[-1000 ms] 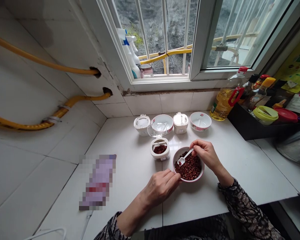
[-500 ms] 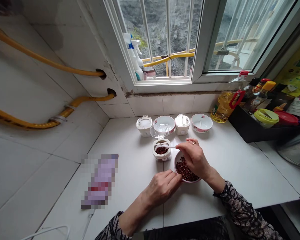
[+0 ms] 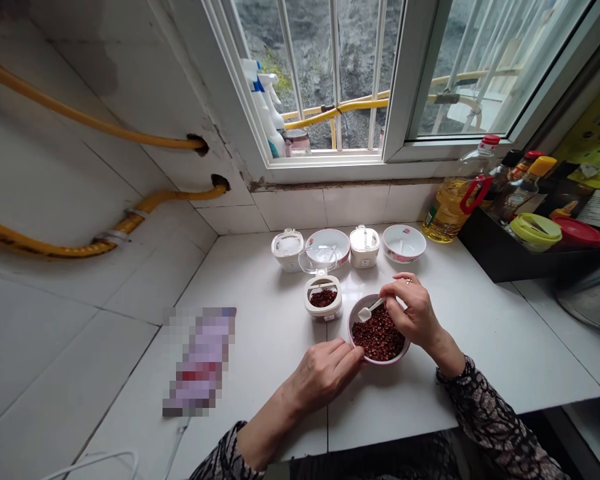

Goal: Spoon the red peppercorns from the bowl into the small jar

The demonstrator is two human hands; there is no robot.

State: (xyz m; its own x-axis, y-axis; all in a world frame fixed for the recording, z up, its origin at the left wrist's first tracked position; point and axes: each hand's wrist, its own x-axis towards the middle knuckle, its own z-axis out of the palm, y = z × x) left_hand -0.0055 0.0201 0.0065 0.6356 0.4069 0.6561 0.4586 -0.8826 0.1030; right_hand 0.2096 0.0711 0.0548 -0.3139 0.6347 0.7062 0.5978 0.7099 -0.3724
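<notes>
My right hand (image 3: 411,312) pinches a small white spoon (image 3: 365,313), its scoop over the dark red peppercorn-like spice (image 3: 380,339). That spice fills much of a pink-rimmed bowl (image 3: 353,312) on the counter. With closed fingers, my left hand (image 3: 327,373) grips the bowl's near-left rim. Just left of the bowl stands a white seasoning jar (image 3: 323,310), its clear lid (image 3: 319,259) tipped up and back, with the same spice inside.
Behind stand two white lidded jars (image 3: 287,250) (image 3: 365,247) and two flowered bowls (image 3: 328,240) (image 3: 404,243). At right are an oil bottle (image 3: 453,200) and a black rack (image 3: 495,253) of condiments. A blurred-out purple item (image 3: 200,363) lies left, by a white cable (image 3: 176,448).
My right hand has drawn the spoon back from the open jar to over the bowl, moving right. My left hand stays on the bowl's rim.
</notes>
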